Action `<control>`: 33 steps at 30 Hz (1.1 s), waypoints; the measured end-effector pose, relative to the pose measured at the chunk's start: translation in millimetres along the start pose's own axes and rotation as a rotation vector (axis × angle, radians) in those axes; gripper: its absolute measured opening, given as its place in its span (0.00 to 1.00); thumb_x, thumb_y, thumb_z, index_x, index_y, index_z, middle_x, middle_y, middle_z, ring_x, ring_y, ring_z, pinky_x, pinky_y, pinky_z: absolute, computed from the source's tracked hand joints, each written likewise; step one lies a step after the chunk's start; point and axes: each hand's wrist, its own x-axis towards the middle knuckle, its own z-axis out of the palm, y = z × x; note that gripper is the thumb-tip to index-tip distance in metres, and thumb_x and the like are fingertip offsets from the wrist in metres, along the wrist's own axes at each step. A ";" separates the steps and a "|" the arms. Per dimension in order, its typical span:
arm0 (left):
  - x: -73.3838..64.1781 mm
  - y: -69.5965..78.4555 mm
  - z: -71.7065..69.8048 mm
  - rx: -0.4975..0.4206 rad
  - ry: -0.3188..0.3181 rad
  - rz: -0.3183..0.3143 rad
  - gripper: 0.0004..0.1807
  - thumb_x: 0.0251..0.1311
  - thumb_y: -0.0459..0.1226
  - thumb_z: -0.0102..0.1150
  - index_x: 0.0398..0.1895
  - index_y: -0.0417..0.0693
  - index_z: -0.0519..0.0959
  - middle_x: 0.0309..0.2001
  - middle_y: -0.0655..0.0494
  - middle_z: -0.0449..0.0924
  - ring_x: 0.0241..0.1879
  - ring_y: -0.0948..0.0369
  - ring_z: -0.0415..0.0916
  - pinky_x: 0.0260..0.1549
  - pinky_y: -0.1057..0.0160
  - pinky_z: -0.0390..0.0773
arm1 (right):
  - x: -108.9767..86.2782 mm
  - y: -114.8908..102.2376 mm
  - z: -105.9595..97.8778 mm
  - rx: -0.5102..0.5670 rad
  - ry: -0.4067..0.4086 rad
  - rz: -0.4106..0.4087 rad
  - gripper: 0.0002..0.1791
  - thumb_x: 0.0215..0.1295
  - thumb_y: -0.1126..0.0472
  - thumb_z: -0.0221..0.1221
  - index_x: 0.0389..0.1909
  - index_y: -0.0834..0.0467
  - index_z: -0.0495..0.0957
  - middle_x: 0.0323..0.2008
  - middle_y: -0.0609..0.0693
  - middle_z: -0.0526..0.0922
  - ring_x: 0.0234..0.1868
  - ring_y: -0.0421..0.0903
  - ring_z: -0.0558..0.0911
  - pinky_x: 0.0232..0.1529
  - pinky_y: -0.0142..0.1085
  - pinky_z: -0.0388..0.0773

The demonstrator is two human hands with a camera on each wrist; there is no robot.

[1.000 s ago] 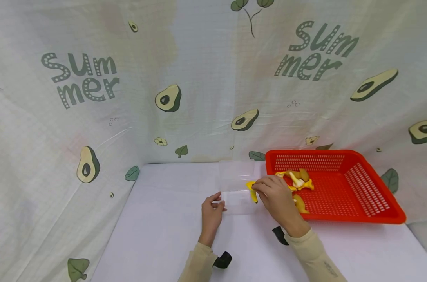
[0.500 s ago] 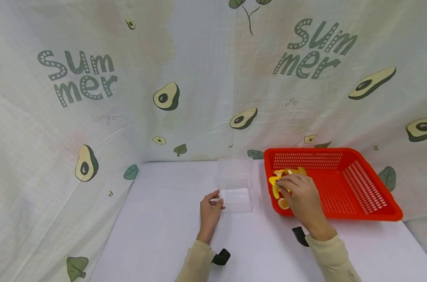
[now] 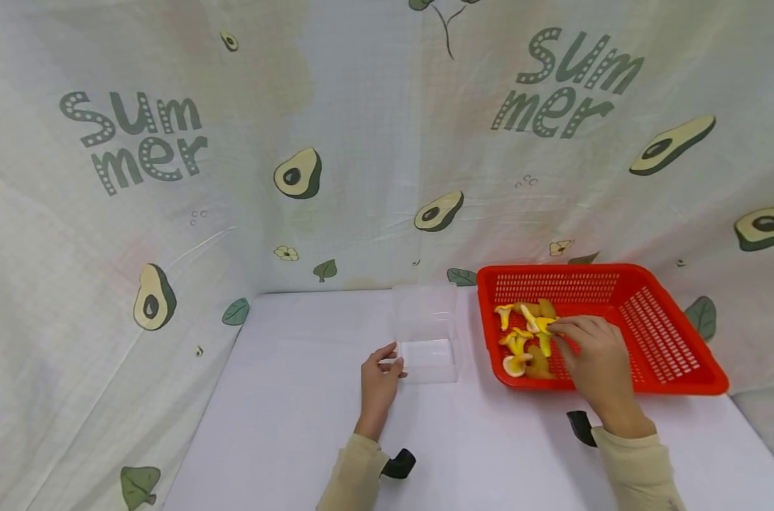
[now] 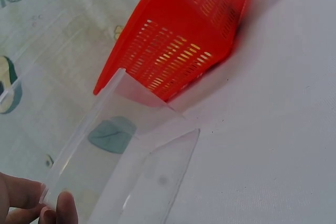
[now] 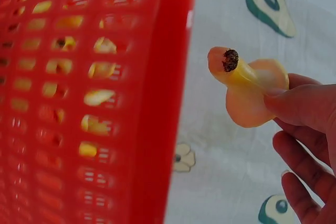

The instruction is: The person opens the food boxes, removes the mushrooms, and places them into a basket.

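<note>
My right hand [image 3: 598, 362] pinches a yellow mushroom [image 5: 247, 95] between thumb and fingers, over the left part of a red plastic basket [image 3: 671, 385]. Its stem ends in a dark, rough tip, clearest in the right wrist view. In the basket lie several mushrooms, among them yellow mushrooms [image 3: 515, 342] and brown mushroom-like pieces [image 3: 537, 367]. Left of the basket stands a clear plastic box [image 3: 428, 374] with its lid [image 3: 424, 301] raised at the back. My left hand [image 3: 379, 383] holds the box's left edge between thumb and fingers.
A white cloth-covered table [image 3: 297, 397] carries box and basket. Behind it hangs a curtain [image 3: 355, 142] printed with avocados and lettering. The basket's tall slotted wall stands just right of the box. Black wrist cameras [image 3: 400, 464] jut from both wrists.
My right hand has carried the mushroom rightward, from beside the clear box to over the basket, uncovering the mushrooms at its left side. My left hand stays at the box.
</note>
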 end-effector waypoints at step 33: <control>1.7 -9.2 -21.5 -0.030 -0.027 -0.046 0.16 0.74 0.29 0.59 0.58 0.25 0.81 0.45 0.42 0.79 0.32 0.58 0.79 0.37 0.58 0.92 | -24.4 37.5 -17.8 -0.095 -0.178 0.174 0.16 0.51 0.75 0.72 0.43 0.66 0.87 0.43 0.69 0.87 0.49 0.71 0.79 0.49 0.71 0.75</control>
